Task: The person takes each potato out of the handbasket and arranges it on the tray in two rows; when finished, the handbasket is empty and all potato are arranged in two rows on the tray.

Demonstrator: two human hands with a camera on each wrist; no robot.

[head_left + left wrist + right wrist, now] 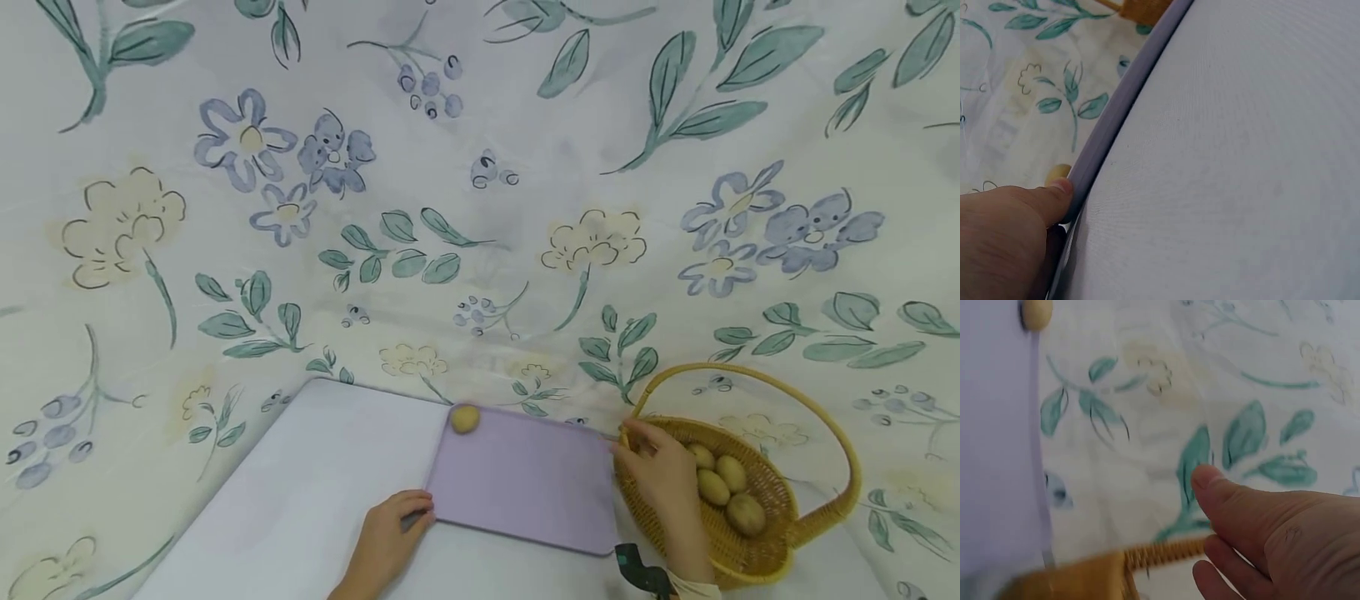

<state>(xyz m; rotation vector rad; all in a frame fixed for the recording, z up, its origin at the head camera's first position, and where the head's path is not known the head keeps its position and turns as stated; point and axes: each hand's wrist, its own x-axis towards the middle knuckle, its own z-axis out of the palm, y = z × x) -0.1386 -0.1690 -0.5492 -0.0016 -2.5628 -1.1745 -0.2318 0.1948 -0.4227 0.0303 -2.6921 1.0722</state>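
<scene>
A lilac cutting board lies on the white table, with one potato at its far left corner. My left hand holds the board by its near left corner; in the left wrist view the thumb lies against the board's edge, other fingers mostly hidden. At the board's far right, my right hand hovers by the left rim of a woven basket. Its fingers are loosely bent near the foot of the handle, with nothing seen between them. Several potatoes sit inside the basket.
The basket's tall arched handle rises over its opening. White tabletop extends left of the board. Behind it hangs a flower-patterned cloth. A dark strap is at my right wrist.
</scene>
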